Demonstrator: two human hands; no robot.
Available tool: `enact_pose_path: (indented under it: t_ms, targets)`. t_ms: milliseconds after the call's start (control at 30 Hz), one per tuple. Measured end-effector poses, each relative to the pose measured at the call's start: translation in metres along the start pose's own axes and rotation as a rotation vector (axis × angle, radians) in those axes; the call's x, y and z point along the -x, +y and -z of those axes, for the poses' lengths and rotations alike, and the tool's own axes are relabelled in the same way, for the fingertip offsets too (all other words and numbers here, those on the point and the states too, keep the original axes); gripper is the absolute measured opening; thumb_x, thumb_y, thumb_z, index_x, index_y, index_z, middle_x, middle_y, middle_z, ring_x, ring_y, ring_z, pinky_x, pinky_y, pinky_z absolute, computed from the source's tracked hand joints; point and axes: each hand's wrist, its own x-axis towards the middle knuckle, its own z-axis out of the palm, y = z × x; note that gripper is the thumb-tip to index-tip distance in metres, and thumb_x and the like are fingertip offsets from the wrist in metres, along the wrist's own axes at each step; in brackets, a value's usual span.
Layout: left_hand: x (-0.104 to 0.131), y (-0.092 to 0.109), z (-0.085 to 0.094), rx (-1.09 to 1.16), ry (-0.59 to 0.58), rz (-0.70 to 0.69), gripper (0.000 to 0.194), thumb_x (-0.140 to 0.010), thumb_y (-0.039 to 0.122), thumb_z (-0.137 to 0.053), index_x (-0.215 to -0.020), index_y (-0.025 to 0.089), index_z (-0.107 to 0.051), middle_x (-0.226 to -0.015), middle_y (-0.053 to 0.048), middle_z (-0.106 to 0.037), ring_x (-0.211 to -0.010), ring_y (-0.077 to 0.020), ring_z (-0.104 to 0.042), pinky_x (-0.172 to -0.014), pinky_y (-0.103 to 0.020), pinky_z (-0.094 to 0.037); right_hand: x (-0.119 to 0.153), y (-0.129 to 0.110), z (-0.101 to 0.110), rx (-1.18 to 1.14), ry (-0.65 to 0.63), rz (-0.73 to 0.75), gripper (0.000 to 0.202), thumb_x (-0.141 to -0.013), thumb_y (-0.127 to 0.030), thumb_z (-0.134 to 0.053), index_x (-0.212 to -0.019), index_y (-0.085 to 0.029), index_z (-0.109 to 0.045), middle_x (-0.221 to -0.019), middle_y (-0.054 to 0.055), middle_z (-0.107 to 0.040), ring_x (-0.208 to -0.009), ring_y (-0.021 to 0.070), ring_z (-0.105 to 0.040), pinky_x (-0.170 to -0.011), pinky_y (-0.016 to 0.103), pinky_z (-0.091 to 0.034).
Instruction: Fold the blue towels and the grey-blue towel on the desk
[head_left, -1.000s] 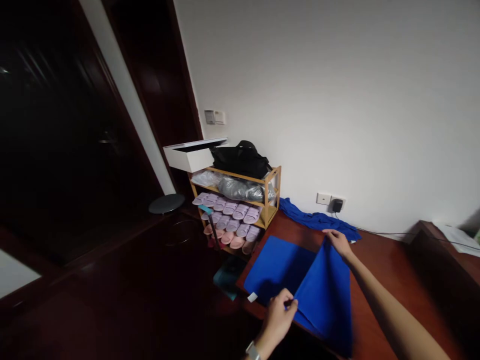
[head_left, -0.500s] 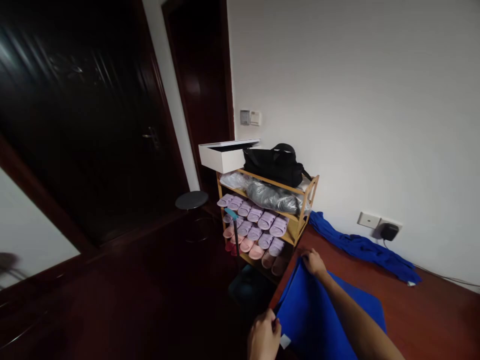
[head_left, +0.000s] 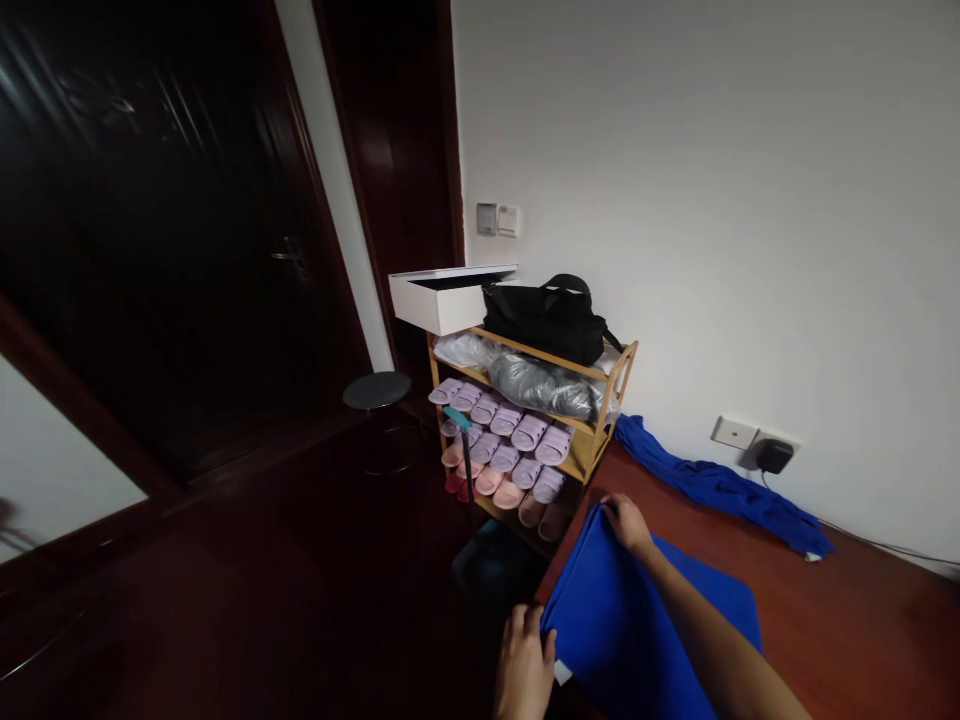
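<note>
On the table [head_left: 847, 620] lies a front cloth [head_left: 600, 610], the left hand [head_left: 523, 662] at its near left edge, the right hand [head_left: 626, 525] at its far corner. Behind it, along the wall [head_left: 675, 200], lies a bunched cloth [head_left: 720, 490], below a plug adapter [head_left: 775, 456]. Beyond the table, leftward, stands a shoe rack [head_left: 581, 458]: slippers [head_left: 529, 431] on lower shelves, plastic-wrapped bundles [head_left: 540, 385] above them, a handbag [head_left: 540, 322] on top, right of a box [head_left: 442, 310]. A stool [head_left: 377, 390] stands left of the rack.

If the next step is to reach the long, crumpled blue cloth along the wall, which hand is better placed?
Probably the right hand: it is at the far edge of the smooth, folded blue cloth, nearer to the long, crumpled blue cloth. The left hand, at the near edge, is farther.
</note>
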Motion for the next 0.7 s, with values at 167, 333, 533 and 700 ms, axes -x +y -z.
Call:
enact_pose_path:
  t_ms: [167, 333, 533, 700]
  targets:
    - [-0.004, 0.001, 0.008, 0.162, 0.034, -0.075, 0.02, -0.09, 0.021, -0.048, -0.09, 0.024, -0.068, -0.097, -0.006, -0.072, -0.096, -0.0237, -0.069, -0.092, -0.036, -0.053, 0.03, -0.007, 0.06, -0.168, 0.088, 0.066, 0.038, -0.096, -0.051, -0.051, -0.113, -0.024, -0.071, -0.116, 0.009, -0.076, -0.11, 0.0257, -0.07, -0.101, 0.04, -0.055]
    - [-0.009, 0.018, 0.029, 0.444, 0.097, -0.161, 0.025, -0.092, 0.043, -0.05, -0.086, 0.025, -0.066, -0.089, -0.006, -0.076, -0.088, -0.0239, -0.073, -0.085, -0.037, -0.057, 0.097, -0.018, 0.153, -0.249, 0.17, 0.143, 0.047, -0.094, -0.061, -0.054, -0.117, -0.025, -0.074, -0.123, 0.01, -0.075, -0.115, 0.0278, -0.069, -0.103, 0.043, -0.054]
    - [0.001, 0.084, 0.073, 0.618, 0.186, -0.288, 0.052, -0.083, 0.074, -0.058, -0.09, 0.025, -0.073, -0.092, -0.007, -0.08, -0.089, -0.0278, -0.077, -0.084, -0.041, -0.062, 0.187, -0.025, 0.263, -0.281, 0.346, 0.139, 0.043, -0.09, -0.064, -0.062, -0.103, -0.027, -0.079, -0.109, 0.009, -0.078, -0.103, 0.0277, -0.072, -0.096, 0.043, -0.058]
    - [0.017, 0.167, 0.134, 0.578, 0.232, -0.587, 0.041, -0.089, 0.065, -0.061, -0.09, 0.028, -0.077, -0.094, -0.005, -0.08, -0.088, -0.0249, -0.075, -0.083, -0.037, -0.062, 0.249, -0.032, 0.338, -0.324, 0.563, 0.074, 0.049, -0.084, -0.07, -0.065, -0.099, -0.026, -0.08, -0.104, 0.008, -0.079, -0.096, 0.0272, -0.074, -0.092, 0.042, -0.06]
